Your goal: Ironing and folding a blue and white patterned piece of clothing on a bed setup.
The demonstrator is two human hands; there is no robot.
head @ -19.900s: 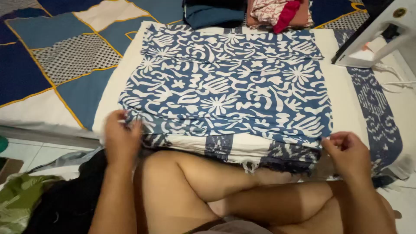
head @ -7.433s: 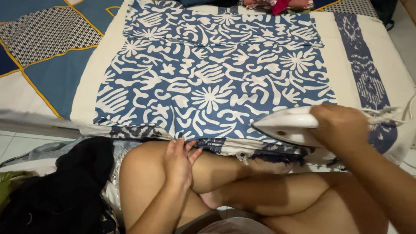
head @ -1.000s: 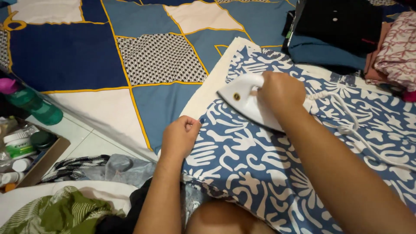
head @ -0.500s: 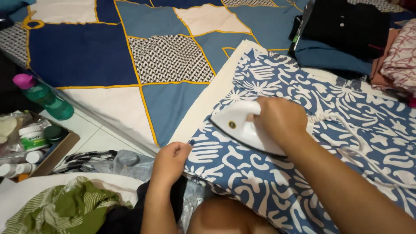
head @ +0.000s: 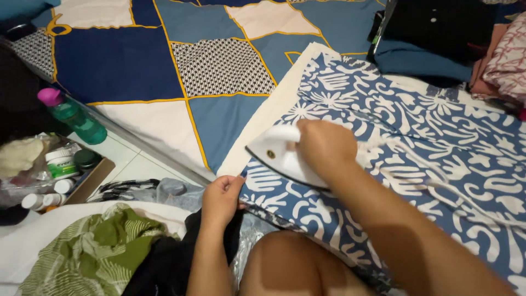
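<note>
A blue cloth with white floral shapes (head: 416, 142) lies flat over a cream underlay (head: 268, 118) on the bed. My right hand (head: 323, 145) grips the handle of a white iron (head: 276, 156), whose tip rests at the cloth's near left corner. Its white cord (head: 438, 181) trails right across the cloth. My left hand (head: 222, 198) pinches the cloth's left edge just below the iron's tip. My bare knee (head: 290, 263) sits under the cloth's near edge.
A patchwork bedspread (head: 164, 66) in blue, white and yellow covers the bed. Folded clothes (head: 438, 33) are stacked at the far right. On the tiled floor at left stand a green bottle (head: 74, 118), a box of small jars (head: 55, 170) and a green-patterned garment (head: 87, 257).
My right hand has slid the iron left and towards me, to the cloth's corner. My left hand has shifted nearer along the edge. The view has panned slightly.
</note>
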